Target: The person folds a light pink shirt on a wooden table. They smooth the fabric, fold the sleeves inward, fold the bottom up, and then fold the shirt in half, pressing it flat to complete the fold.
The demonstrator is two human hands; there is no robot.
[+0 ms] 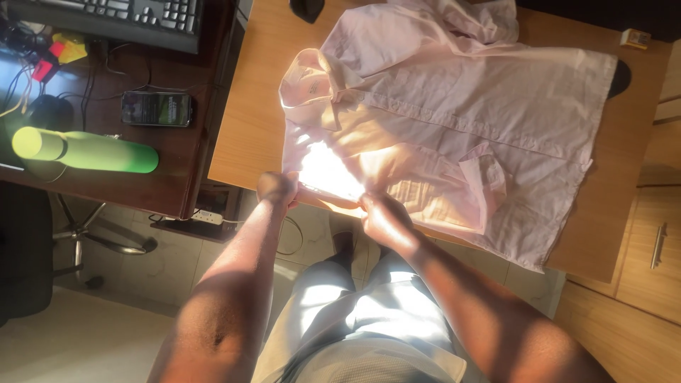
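Note:
A pale pink collared shirt [454,106] lies spread on a light wooden table [248,128], collar toward the left, one sleeve folded across its front. My left hand [278,188] pinches the shirt's near edge by the shoulder. My right hand [379,213] grips the same near edge a little farther right. Bright sunlight falls on the cloth between my two hands.
A darker desk [170,177] to the left carries a green bottle [89,151], a phone [156,108], a keyboard [135,18] and cables. A small yellow box [635,37] sits at the table's far right corner. A wooden cabinet [649,255] stands on the right, a chair base [92,234] below left.

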